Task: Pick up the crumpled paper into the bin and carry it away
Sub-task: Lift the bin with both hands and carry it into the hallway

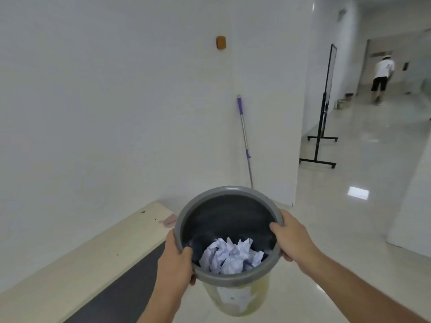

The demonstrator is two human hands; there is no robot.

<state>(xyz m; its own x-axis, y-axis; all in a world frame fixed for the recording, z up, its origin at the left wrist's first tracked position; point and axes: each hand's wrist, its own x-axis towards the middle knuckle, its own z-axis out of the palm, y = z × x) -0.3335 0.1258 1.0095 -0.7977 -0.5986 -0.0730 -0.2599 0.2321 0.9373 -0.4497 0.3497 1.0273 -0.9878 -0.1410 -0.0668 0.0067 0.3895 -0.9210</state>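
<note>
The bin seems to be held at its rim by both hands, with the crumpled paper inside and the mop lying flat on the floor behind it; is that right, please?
Not quite. The mop is not lying flat: the head view shows it propped upright against the white wall. The rest holds: the left hand and right hand each hold the rim of the bin, with the crumpled paper inside.

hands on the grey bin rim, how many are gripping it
2. The left hand clasps the near-left rim of the round grey plastic bin, and the right hand clasps the right rim. White crumpled paper lies inside the bin.
</note>
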